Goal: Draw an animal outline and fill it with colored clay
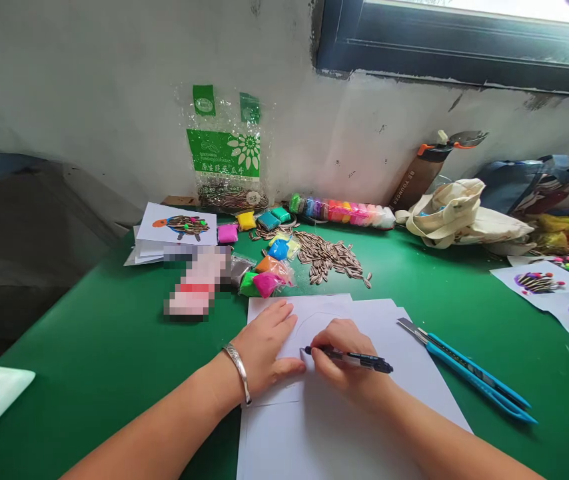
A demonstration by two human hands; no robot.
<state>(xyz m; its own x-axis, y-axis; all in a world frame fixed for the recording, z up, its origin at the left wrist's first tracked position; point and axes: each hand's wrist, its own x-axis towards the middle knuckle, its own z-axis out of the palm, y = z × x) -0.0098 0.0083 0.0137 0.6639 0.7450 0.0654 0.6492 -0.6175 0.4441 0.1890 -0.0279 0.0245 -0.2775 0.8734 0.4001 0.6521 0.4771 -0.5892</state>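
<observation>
My right hand point(347, 357) grips a dark pen point(362, 360), its tip down on a sheet of white paper point(329, 420). A thin curved line is drawn on the sheet just above the pen. My left hand point(267, 347), with a silver bracelet at the wrist, lies flat on the left part of the paper, fingers stretched out. More white sheets lie beneath. Right of the papers rests a blue utility knife point(479, 377) with its blade out, touching the sheets' edge.
Behind the paper lie clay packets point(267, 283), loose sunflower seeds point(332, 253) and a seed bag point(224, 160). A row of coloured clay point(344, 212), a brown bottle point(419, 173) and a cloth bag point(457, 213) line the wall. Seed pictures point(177, 223) sit left; others point(539, 283) right.
</observation>
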